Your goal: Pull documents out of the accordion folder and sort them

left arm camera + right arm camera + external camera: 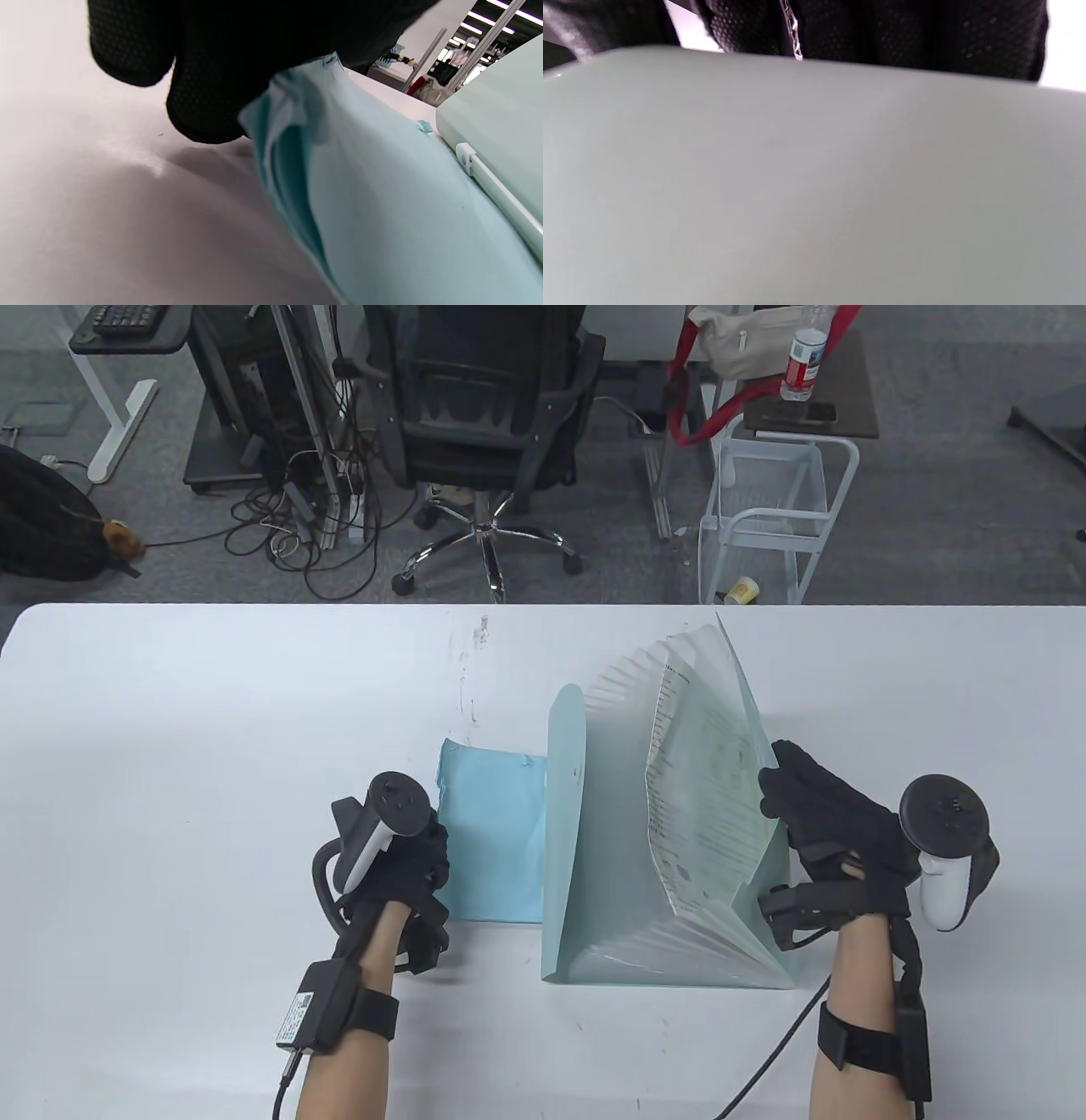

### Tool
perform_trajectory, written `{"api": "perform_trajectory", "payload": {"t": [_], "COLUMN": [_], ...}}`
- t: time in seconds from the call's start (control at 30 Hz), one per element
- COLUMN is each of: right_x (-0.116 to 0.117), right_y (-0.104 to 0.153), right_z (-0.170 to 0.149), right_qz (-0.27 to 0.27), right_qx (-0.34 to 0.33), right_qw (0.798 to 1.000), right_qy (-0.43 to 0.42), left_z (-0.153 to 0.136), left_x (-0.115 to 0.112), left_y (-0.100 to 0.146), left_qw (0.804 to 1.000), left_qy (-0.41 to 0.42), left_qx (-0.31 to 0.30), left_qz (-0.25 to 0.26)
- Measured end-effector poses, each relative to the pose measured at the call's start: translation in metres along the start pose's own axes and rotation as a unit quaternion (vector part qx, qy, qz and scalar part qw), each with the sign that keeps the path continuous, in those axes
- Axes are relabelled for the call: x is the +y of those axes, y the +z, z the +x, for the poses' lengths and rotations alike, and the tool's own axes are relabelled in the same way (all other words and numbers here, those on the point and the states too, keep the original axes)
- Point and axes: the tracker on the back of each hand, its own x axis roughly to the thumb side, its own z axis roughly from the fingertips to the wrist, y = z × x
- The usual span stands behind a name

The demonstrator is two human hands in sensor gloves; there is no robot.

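A pale green accordion folder (611, 848) stands fanned open on the white table (170, 746). A printed document (696, 789) stands in one of its pockets. My right hand (814, 823) grips the folder's right outer wall at its top edge; that wall fills the right wrist view (814, 182). A light blue sheet (496, 840) lies on the table left of the folder. My left hand (407, 857) holds the blue sheet's left edge, which is lifted and curled in the left wrist view (297, 127). The folder's flap shows there at the right (500, 127).
Beyond the table's far edge stand a black office chair (484, 415), a white wire cart (772, 517) and a tangle of cables (297, 526) on the floor. Bare table lies left of my left hand and at the near edge.
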Motion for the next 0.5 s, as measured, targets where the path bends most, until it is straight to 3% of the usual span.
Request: {"api": "perform_trajectory", "payload": {"t": [0.23, 0.37, 0.5], "right_x": [0.0, 0.001, 0.005], "right_y": [-0.001, 0.0, 0.0], "right_z": [-0.001, 0.0, 0.002], "right_qz": [0.007, 0.013, 0.02], "right_qx": [0.001, -0.001, -0.004], "right_qw": [1.0, 1.0, 1.0], "right_qy": [-0.005, -0.007, 0.002], "left_z": [0.002, 0.012, 0.044], "left_x": [0.006, 0.027, 0.056], "left_y": [0.004, 0.019, 0.048], "left_qw": [0.999, 0.999, 0.993], "left_qy": [-0.045, 0.009, 0.057], "left_qx": [0.02, -0.009, -0.057], "left_qz": [0.023, 0.051, 0.083]}}
